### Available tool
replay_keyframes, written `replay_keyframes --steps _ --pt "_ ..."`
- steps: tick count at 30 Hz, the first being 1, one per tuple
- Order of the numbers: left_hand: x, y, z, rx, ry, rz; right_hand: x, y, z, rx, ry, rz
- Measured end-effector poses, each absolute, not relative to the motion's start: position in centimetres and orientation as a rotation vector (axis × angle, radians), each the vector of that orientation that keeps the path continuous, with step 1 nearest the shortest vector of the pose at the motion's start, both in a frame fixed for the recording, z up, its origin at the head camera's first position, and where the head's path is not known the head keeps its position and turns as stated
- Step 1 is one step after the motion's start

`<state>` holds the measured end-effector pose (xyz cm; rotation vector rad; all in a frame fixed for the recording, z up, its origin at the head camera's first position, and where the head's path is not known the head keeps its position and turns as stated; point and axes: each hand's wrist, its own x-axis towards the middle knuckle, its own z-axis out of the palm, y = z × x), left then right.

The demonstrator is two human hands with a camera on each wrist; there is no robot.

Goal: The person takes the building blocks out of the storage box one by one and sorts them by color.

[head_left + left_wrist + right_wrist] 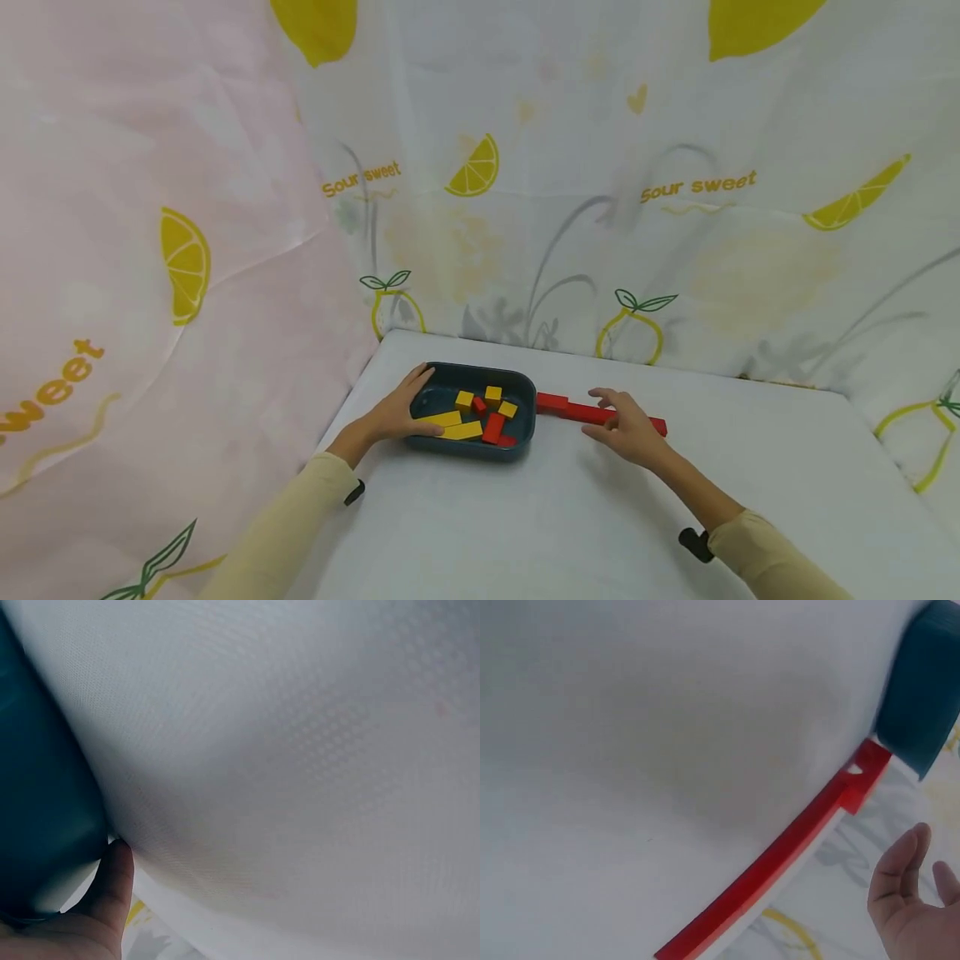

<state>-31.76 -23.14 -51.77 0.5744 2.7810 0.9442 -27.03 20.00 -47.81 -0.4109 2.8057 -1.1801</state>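
Observation:
A dark blue tray (471, 450) stands on the white table with yellow blocks (462, 431) and red blocks (492, 428) in it. My left hand (393, 414) holds its left end, thumb towards the near side and fingers at the far side. In the left wrist view one digit (112, 889) lies close against the tray wall (45, 772). Right of the tray, red blocks (588, 412) lie in a row on the table. Above this row my right hand (632, 432) hovers, fingers loosely bent and holding nothing. The right wrist view shows the red row (757, 877) near the tray.
A white cloth covers the table (525, 533). Behind it hangs a curtain (525, 250) with lemon prints, and another pinkish sheet (247, 208) closes off the left side. The table's back edge lies just beyond the tray.

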Motion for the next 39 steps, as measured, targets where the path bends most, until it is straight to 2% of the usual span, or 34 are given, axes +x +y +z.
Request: replay_keyframes --steps 15,30,39 --pt "-30.9 -21.9 -52.7 0.589 2.744 0.960 -25.1 15.5 -47.3 -0.501 2.790 -1.279" --pt "-32.2 -23.4 -51.3 0.578 2.804 0.932 -26.4 7.8 -47.4 -0.653 2.636 -1.468" --pt "-31.7 -23.2 -51.7 0.566 2.797 0.969 -27.6 6.3 -48.0 -0.711 2.608 -1.412"
